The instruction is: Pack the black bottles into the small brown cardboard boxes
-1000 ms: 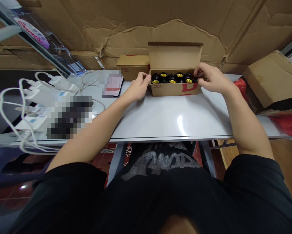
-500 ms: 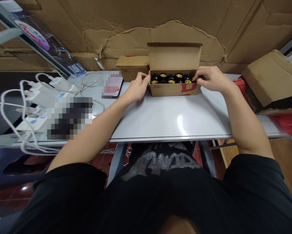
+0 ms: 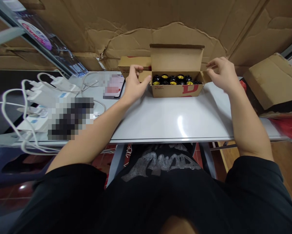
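The left hand (image 3: 136, 86) is loosely open: its fingers (image 3: 136, 69) lie over the folded-out left end flap (image 3: 144, 76) of an open kraft cardboard box (image 3: 175, 92), and its thumb sits at the box's near corner, with no clenched grip on anything. The right hand (image 3: 221, 75) is released as well, fingers spread just beside the right end flap (image 3: 206, 77), grasping nothing.

Inside the box, black lamp sockets (image 3: 173, 79) with brass threaded collars stand packed in a row, open ends up. The box's lid (image 3: 177, 58) stands upright along its back edge, and red printing marks its front wall. The box rests on a white tabletop (image 3: 175, 122).

Behind the box and to its left lies a second cardboard box (image 3: 133, 62). Left of the box sits a pixelated flat object (image 3: 111, 85) — too blurred to name. Farther left are white multi-port chargers (image 3: 45, 97) with white cables (image 3: 11, 107), beside a pixelated dark object (image 3: 70, 118). Well right of the box, a tilted cardboard carton (image 3: 273, 81) sits near red plastic (image 3: 285, 126). A torn corrugated cardboard sheet (image 3: 160, 22) rises behind the box.
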{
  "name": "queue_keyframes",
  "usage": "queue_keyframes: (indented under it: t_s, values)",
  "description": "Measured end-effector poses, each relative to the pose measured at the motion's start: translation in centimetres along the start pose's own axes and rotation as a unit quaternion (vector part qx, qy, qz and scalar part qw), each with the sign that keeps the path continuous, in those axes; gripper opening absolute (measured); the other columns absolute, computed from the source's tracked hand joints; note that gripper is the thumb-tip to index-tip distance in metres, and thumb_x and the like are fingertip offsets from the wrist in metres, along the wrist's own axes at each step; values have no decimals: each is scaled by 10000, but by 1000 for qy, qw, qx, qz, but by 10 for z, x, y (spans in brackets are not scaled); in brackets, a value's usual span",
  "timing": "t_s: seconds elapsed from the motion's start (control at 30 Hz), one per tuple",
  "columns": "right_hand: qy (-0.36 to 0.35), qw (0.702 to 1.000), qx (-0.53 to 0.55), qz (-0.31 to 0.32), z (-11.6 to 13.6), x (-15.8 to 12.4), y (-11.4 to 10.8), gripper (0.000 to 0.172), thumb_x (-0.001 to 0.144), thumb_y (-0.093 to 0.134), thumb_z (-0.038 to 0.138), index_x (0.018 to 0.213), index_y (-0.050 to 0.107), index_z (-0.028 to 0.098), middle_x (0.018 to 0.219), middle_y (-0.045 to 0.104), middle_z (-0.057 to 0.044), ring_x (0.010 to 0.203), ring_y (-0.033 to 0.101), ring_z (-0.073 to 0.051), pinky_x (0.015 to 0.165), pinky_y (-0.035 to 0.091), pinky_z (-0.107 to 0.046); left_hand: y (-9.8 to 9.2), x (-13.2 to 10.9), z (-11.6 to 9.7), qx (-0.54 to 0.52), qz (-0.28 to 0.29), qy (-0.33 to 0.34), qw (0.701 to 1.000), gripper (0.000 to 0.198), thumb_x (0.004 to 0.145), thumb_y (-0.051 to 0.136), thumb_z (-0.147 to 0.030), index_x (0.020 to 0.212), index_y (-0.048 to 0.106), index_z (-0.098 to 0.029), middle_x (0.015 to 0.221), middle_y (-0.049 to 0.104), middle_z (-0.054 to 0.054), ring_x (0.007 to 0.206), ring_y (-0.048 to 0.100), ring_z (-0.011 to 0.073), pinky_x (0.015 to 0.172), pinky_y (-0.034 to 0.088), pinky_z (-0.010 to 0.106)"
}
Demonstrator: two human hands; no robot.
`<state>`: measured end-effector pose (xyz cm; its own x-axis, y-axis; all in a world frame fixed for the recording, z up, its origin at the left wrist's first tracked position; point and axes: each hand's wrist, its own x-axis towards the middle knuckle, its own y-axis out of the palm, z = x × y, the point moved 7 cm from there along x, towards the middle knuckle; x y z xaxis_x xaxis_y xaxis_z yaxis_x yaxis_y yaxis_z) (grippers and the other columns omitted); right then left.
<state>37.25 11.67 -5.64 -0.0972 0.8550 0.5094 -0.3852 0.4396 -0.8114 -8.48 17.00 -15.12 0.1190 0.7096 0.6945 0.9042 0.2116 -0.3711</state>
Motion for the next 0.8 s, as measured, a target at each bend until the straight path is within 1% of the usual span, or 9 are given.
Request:
queue_keyframes:
  t_s: [0.07, 0.1, 0.17, 0.23, 0.33, 0.43, 0.6, 0.73, 0.8]
  values:
    - [-1, 1000, 14, 8, 2, -1, 3, 211, 1107, 793, 212, 1293, 890, 238, 1404, 885, -183, 1245, 869, -420, 1285, 661, -680, -2, 2, 0, 13, -7, 1, 1000, 1031, 939, 718, -1203, 1550, 715, -373, 1363, 833, 135, 1326, 856, 399, 1313, 706, 734]
    - [-7, 1000, 21, 9, 4, -1, 4, 183, 1118, 799, 246, 1275, 890, 266, 1402, 889, -174, 1278, 860, -442, 1293, 654, -709, -1, 2, -2, 18, -2, -2, 1000, 1038, 949, 690, -1208, 1579, 710, -383, 1392, 839, 141, 1333, 858, 403, 1308, 711, 729]
    - [-21, 999, 35, 13, 10, -3, 3, 108, 1168, 810, 397, 1241, 879, 356, 1427, 891, -141, 1401, 805, -494, 1346, 601, -789, 0, 1, -12, 21, 16, 13, 1000, 1013, 1004, 643, -1182, 1639, 697, -394, 1439, 846, 152, 1343, 860, 409, 1322, 705, 726]
    - [-28, 998, 51, 16, 12, -4, 1, 155, 1198, 807, 568, 1203, 856, 421, 1443, 891, -111, 1469, 745, -524, 1394, 533, -852, 2, 0, -21, 25, 28, 29, 999, 995, 1031, 627, -1158, 1672, 691, -399, 1489, 841, 159, 1343, 856, 408, 1346, 694, 720]
    - [-38, 996, 77, 15, 13, -5, 1, 265, 1185, 826, 682, 1162, 826, 418, 1405, 885, -124, 1493, 686, -550, 1404, 481, -900, 3, -2, -26, 24, 36, 35, 998, 1014, 1031, 625, -1152, 1701, 688, -394, 1569, 815, 176, 1362, 838, 415, 1371, 682, 722]
    - [-69, 992, 106, 10, 15, -5, 5, 303, 1186, 836, 703, 1119, 810, 408, 1363, 873, -142, 1517, 631, -572, 1410, 429, -931, 4, -3, -27, 24, 43, 39, 998, 1011, 1036, 612, -1150, 1709, 697, -400, 1594, 799, 175, 1383, 822, 419, 1385, 675, 728]
    - [-109, 983, 150, -7, 18, -6, 11, 273, 1202, 838, 683, 1106, 827, 427, 1325, 871, -133, 1537, 566, -585, 1419, 390, -934, 2, -1, -31, 53, 49, 64, 995, 923, 1100, 533, -1111, 1646, 762, -403, 1529, 795, 178, 1456, 776, 450, 1395, 654, 779]
    - [-125, 976, 178, -4, 23, -7, 13, 291, 1159, 893, 696, 1094, 833, 419, 1299, 861, -153, 1564, 523, -612, 1440, 343, -948, 1, 0, -28, 87, 62, 57, 993, 815, 1136, 577, -1033, 1627, 802, -422, 1675, 709, 191, 1676, 661, 502, 1523, 510, 837]
    - [-132, 976, 175, -4, 26, -8, 12, 289, 1149, 905, 685, 1076, 832, 415, 1273, 858, -158, 1553, 529, -618, 1432, 351, -956, 5, -1, -30, 101, 80, 59, 990, 787, 1177, 521, -1004, 1578, 829, -400, 1789, 658, 177, 1812, 555, 498, 1583, 421, 847]
